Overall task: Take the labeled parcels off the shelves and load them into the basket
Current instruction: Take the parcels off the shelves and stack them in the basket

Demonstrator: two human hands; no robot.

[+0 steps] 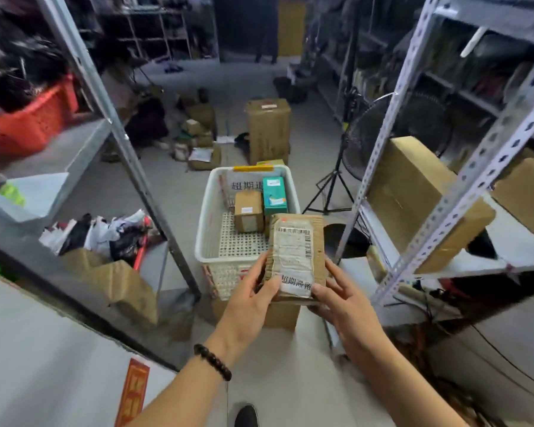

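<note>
While both hands grip it, the labeled parcel [296, 251] hangs over the near right corner of the white basket [203, 223], its barcode label facing up and a strip of printed characters across its near end. The left hand [253, 298] clasps the parcel's near left corner, thumb lying on the label and fingers curled beneath, and a dark bead bracelet [211, 362] circles that wrist. The right hand [342, 303] holds the near right corner, fingers wrapped along the edge. Inside the basket, at its far end, a small brown box [249, 211] stands just beside a teal box [274, 195]; the perforated floor nearer the person is bare. The basket rests on a cardboard box [282, 315] in the aisle. Behind it on the floor stands a tall carton [269, 127], with a loose heap of smaller packages [198, 134] to its left. On the right shelf [490, 257] lies a large brown carton [413, 186], and a standing fan [367, 134] is just beyond that rack. A red crate [28, 124] sits on the left shelf [74, 149].
</note>
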